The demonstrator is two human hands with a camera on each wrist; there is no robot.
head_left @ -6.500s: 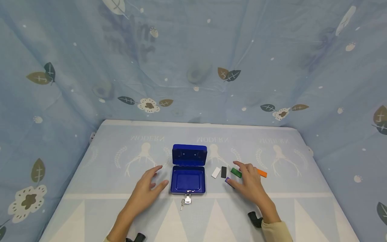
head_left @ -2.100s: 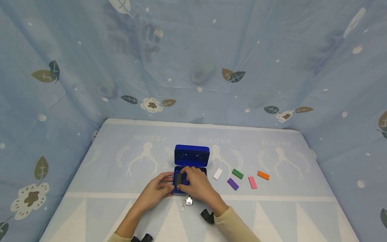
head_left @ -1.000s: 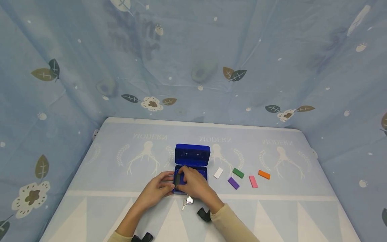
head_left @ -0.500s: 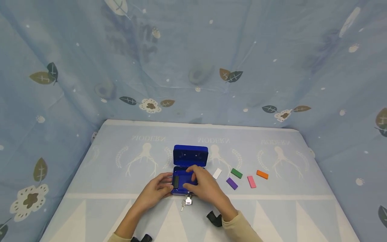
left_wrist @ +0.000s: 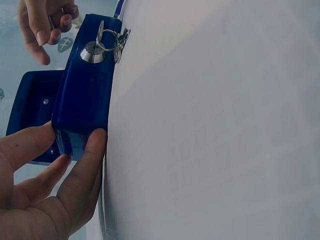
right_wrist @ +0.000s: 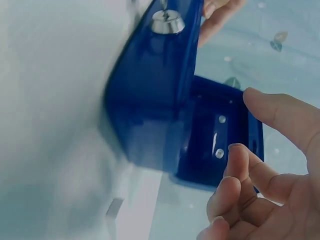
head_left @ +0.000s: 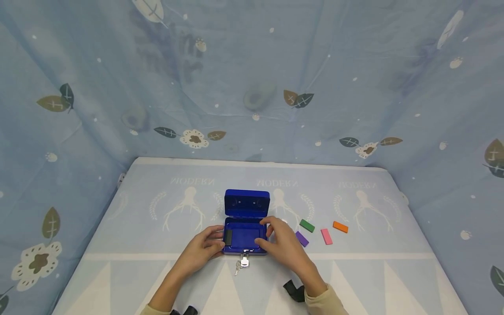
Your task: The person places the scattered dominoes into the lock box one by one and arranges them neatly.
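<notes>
A blue cash box (head_left: 245, 237) stands with its lid (head_left: 247, 204) raised at the back. Flat along its inner left end lies a black block (head_left: 228, 237). My left hand (head_left: 202, 247) holds the box at its left end; in the left wrist view the fingertips (left_wrist: 96, 139) press the end wall. My right hand (head_left: 281, 240) hovers at the right edge with nothing in its grasp, thumb and fingers apart. A silver lock (right_wrist: 167, 22) is on the box's front, with keys (head_left: 238, 267) hanging from it. The right hand hides most of a white block (head_left: 284, 221).
To the right on the table (head_left: 165, 236) lie a green block (head_left: 307, 225), a purple block (head_left: 302, 239), a pink block (head_left: 326, 236) and an orange block (head_left: 340, 227). A blue patterned curtain (head_left: 252, 65) rises behind the table's far edge.
The black block has gone from the table into the box, where my right hand has let go of it and moved back rightward. My left hand has come onto the box's left end.
</notes>
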